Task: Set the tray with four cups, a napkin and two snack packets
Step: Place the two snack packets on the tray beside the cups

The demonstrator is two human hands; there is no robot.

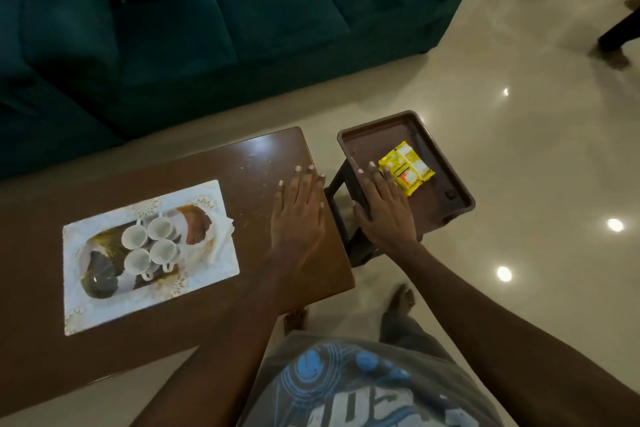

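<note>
The right hand (384, 215) covers the near corner of the yellow snack packet (407, 168) (perhaps two side by side; cannot tell), its print too small to read. The tray (377, 130) hides most of the stool (341, 191). The surface (207, 305) runs off the left edge.

The scene is dim and warm-toned. Small, hard white glare spots sit on the glossy floor (540, 156), and a paler sheen lies on the table (263, 152) top. The sofa (207, 28) sinks into near-black shadow. Wide-angle bending curves the edges, and detail is soft and slightly smeared throughout
</note>
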